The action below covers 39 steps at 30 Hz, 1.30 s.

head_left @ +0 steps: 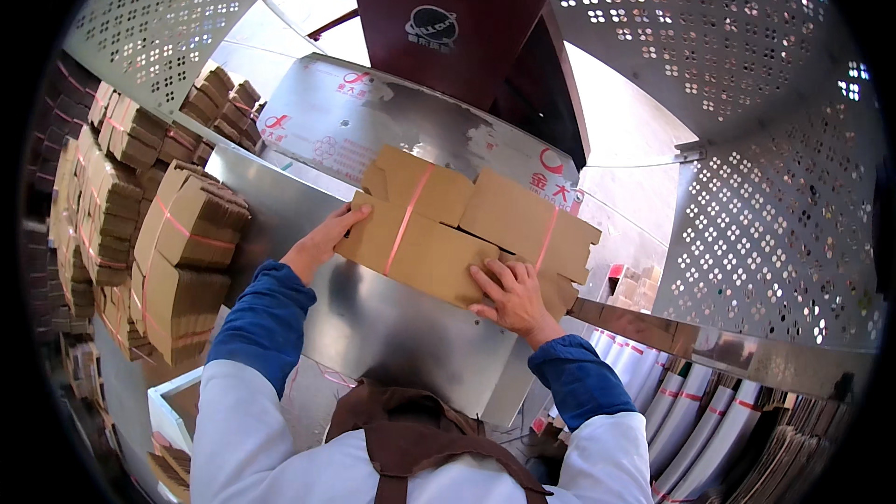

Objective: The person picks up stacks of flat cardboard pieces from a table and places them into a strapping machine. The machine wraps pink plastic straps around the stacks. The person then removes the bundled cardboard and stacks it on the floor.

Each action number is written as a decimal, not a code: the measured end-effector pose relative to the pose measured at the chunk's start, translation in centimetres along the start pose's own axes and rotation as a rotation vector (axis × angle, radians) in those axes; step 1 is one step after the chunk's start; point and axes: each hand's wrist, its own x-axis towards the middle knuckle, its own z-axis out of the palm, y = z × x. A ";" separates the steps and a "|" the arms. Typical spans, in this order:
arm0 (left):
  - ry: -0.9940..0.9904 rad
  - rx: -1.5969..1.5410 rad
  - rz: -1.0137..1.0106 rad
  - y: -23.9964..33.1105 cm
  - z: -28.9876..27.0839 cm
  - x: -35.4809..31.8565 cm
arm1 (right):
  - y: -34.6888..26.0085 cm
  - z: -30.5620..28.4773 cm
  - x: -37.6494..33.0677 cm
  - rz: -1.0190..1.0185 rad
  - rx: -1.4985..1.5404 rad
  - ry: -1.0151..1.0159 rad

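A strapped bundle of flattened brown cardboard boxes (439,257) lies slightly slanted on a metal work surface (373,308) in front of me. Two pink straps run across it, one near its left part and one near its right. My left hand (327,235) grips the bundle's left end, a fingertip on the top face and the other fingers partly hidden. On the near right part of the bundle rests my right hand (511,299), palm down with fingers spread and a little bent.
Behind the bundle stands a dark red machine panel (457,19) over a film-covered metal table (317,121). Strapped cardboard stacks (182,261) crowd the left side. Perforated metal guards (775,233) curve round both sides. White rolled or bundled lengths (695,411) stand at lower right.
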 end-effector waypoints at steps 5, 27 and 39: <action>0.013 -0.027 0.031 -1.1 0.1 1.4 | 0.6 0.1 0.0 0.000 -0.014 -0.023; 0.086 0.002 0.013 -1.4 -0.5 3.9 | 1.0 1.1 0.3 0.055 0.021 0.024; 0.146 0.020 -0.018 -2.1 -0.6 4.8 | 1.1 1.5 0.0 0.061 0.037 0.048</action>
